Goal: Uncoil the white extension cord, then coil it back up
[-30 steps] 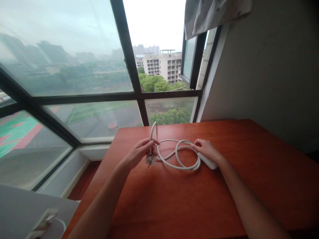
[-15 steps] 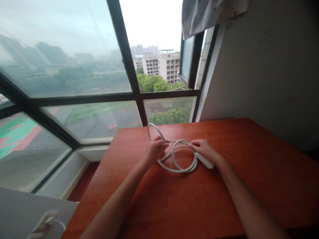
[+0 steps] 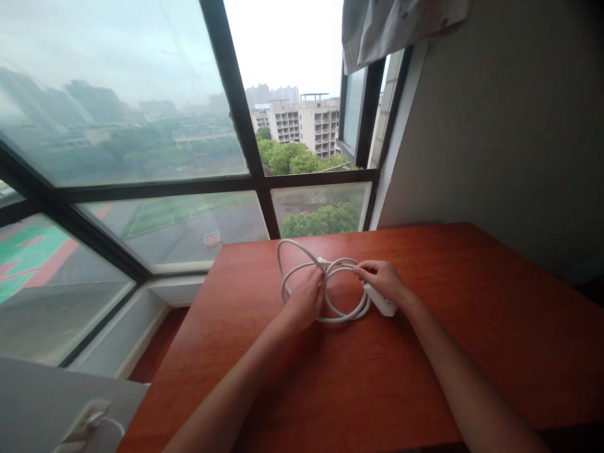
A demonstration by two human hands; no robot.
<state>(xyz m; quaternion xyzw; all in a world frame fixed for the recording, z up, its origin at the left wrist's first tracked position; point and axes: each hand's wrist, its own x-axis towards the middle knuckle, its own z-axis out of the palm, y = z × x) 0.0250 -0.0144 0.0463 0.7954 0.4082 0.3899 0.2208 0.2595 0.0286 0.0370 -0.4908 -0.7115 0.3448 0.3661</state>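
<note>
A white cable (image 3: pixel 346 318) lies in loose loops on the reddish-brown table (image 3: pixel 349 390). It runs to a white power strip (image 3: pixel 383 303) at the right of the coil. My left hand (image 3: pixel 306 296) is closed on the cable at the coil's left side, and a loop arches up behind its fingers. A small white piece, probably the plug (image 3: pixel 323 261), shows just beyond these fingertips. My right hand (image 3: pixel 383 280) pinches the cable where it meets the strip, partly covering the strip's upper end.
Large dark-framed windows (image 3: pixel 165 187) stand behind and left of the table. A grey wall (image 3: pixel 495 126) rises on the right, and a pale curtain (image 3: pixel 396 28) hangs at the top. A wall socket (image 3: pixel 87 421) with a plugged-in white lead sits at lower left.
My left hand has moved right and slightly down with the cable, adding a loop at the coil's left. My right hand and the power strip have shifted slightly left.
</note>
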